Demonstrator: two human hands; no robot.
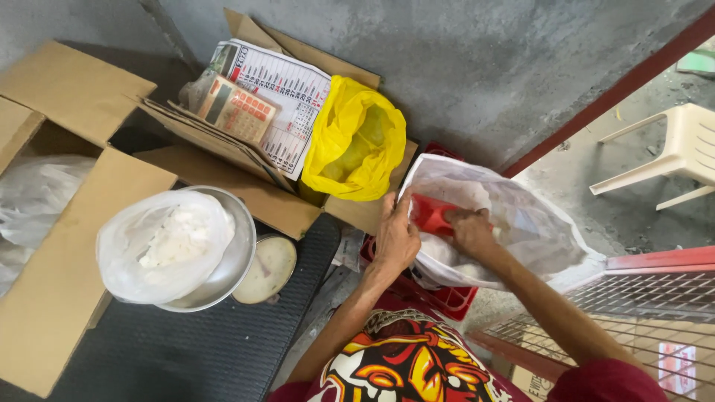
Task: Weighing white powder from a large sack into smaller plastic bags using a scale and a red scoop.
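Left hand (395, 237) pinches the rim of the white sack (521, 223), which sits on a red crate (439, 298). Right hand (471, 229), inside the sack, grip clenched on a red scoop (430, 214). Bag-lined scale pan (240, 253) sits left.

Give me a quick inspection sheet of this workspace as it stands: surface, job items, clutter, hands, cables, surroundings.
Surface: black ribbed mat, mostly bare.
Job's things: red scoop inside white sack; metal scale pan holding a filled clear bag.
Clutter: calculator, calendar sheet, yellow bag, cardboard boxes.
Hands: left hand holds the sack rim; right hand grips the scoop.
Cables: nothing seen.
Surroundings: concrete wall, plastic chair, wire cage.
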